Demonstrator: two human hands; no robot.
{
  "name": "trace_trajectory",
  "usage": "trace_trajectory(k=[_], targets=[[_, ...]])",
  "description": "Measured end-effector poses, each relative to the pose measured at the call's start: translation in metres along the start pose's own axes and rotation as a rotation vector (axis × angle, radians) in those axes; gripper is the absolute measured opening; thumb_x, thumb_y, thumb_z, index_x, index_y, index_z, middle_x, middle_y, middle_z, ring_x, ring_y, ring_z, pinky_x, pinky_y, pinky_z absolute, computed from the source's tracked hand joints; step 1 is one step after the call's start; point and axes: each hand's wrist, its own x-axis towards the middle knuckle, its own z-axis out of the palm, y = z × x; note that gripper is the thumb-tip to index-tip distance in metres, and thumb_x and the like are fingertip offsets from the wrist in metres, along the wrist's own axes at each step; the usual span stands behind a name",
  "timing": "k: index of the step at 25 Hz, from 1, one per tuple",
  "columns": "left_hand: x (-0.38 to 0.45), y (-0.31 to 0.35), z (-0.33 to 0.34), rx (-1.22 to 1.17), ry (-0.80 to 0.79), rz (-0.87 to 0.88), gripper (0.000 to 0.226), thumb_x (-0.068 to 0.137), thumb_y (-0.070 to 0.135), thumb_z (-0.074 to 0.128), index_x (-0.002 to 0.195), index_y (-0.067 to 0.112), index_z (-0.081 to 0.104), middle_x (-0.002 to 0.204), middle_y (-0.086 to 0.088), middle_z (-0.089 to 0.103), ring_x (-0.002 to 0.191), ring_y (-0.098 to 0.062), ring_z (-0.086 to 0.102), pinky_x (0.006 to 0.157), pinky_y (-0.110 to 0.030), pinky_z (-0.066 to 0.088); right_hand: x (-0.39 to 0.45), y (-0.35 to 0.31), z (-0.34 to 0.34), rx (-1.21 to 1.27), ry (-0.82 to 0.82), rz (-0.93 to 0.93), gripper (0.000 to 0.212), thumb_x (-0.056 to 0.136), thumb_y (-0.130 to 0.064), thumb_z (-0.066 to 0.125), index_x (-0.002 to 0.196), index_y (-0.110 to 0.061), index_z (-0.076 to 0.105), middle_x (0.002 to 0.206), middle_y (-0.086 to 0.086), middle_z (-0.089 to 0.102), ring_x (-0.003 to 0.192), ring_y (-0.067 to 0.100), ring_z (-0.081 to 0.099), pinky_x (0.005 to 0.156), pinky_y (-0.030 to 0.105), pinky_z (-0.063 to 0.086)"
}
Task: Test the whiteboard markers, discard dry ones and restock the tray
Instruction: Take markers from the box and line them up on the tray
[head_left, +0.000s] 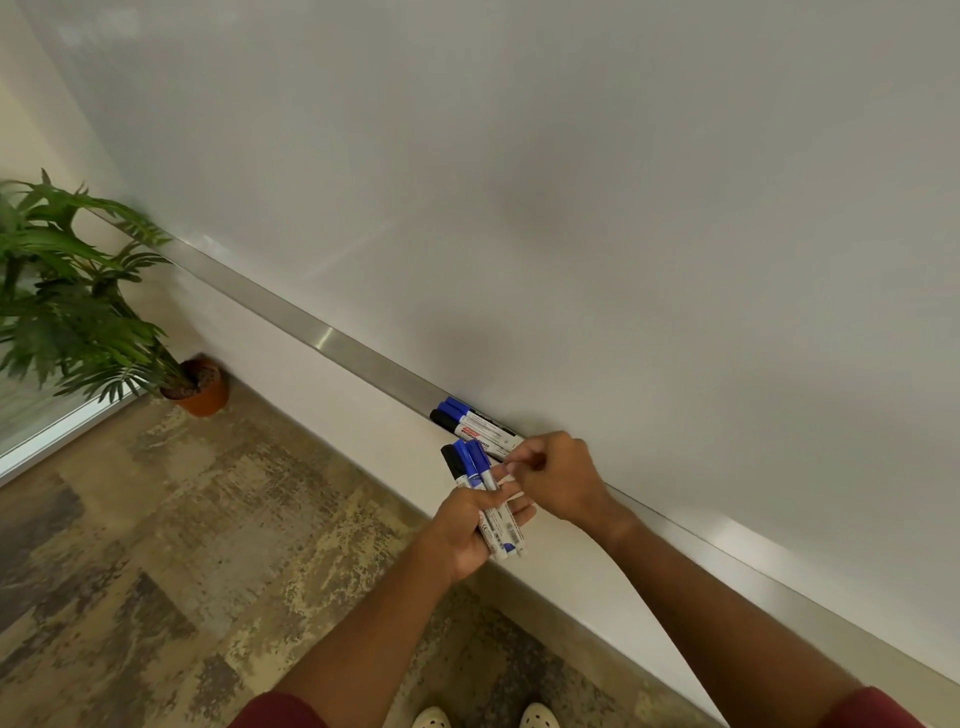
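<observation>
Head view, left hand: the left hand (475, 525) is gripping a bundle of white-barrelled whiteboard markers with blue and black caps (480, 491), its fingers (511, 488) curled round the barrels, caps pointing up and to the far left.
Head view, right hand: the right hand (556, 480) is reaching across to the bundle, its fingers (511, 464) bent at the top marker; whether they are pinching it or only touching cannot be told.
Head view, tray: the long brushed-metal marker tray (343, 340) is running along the bottom edge of the white whiteboard (571, 182); a few more capped markers, blue and black, (472, 423) are lying in it just beyond the hands.
Head view, surroundings: a green potted plant in a terracotta pot (78, 296) is standing on the mottled floor (156, 519) at the far left.
Step in hand, judged: drawing one marker out of the bundle, to test or to set in the tray.
Doing it well: pinching a single barrel near its cap, sliding it out lengthways while the left hand is loosening only slightly so that the others are not slipping, and keeping tested and untested markers apart.
</observation>
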Motion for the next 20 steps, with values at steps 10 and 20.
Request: trace_trajectory(k=[10,20], targets=[[0.000,-0.005,-0.001,0.024,0.004,-0.024,0.045,0.082,-0.002,0.058,0.125,0.010,0.054,0.112,-0.023,0.067,0.102,-0.035,0.066,0.085,-0.043,0.052,-0.002,0.003,0.007,0.347,-0.185,0.290,0.020,0.082,-0.014,0.076,0.097,-0.003,0.069,0.092,0.010,0.075,0.079,0.021,0.074,0.067,0.037,0.061],[0.010,-0.002,-0.003,0.007,-0.006,-0.037,0.035,0.085,-0.006,0.057,0.120,0.003,0.058,0.109,-0.016,0.070,0.104,-0.026,0.066,0.097,-0.038,0.048,0.017,0.015,-0.011,-0.091,0.100,0.097,0.009,0.083,-0.018,0.073,0.088,-0.011,0.074,0.085,0.004,0.074,0.074,0.012,0.067,0.067,0.024,0.055]])
